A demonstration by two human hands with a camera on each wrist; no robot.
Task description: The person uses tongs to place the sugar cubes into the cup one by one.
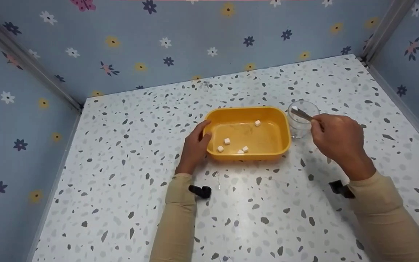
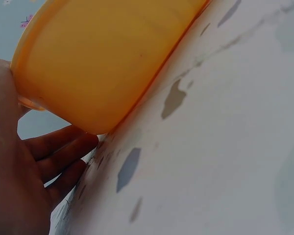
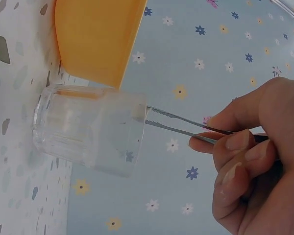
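A yellow tray (image 1: 249,157) holds several small white cubes (image 1: 227,141). At its left end the left hand (image 1: 195,147) grips the rim, thumb on the rim and fingers around the outer wall; the left wrist view shows this hand (image 2: 34,156) at the tray's corner (image 2: 98,63). The right hand (image 1: 340,138) pinches metal tweezers (image 1: 301,114), their tips at the mouth of a clear glass (image 1: 298,127). In the right wrist view a white cube (image 3: 138,111) shows at the tweezer tips, seen through the glass wall (image 3: 108,142); the hand (image 3: 255,156) stays outside the glass.
The glass stands against or close to the tray's right end on a white speckled table (image 1: 122,189). Blue flowered panels (image 1: 195,40) rise behind and at both sides. Dark wrist straps or mounts (image 1: 200,191) sit on both sleeves.
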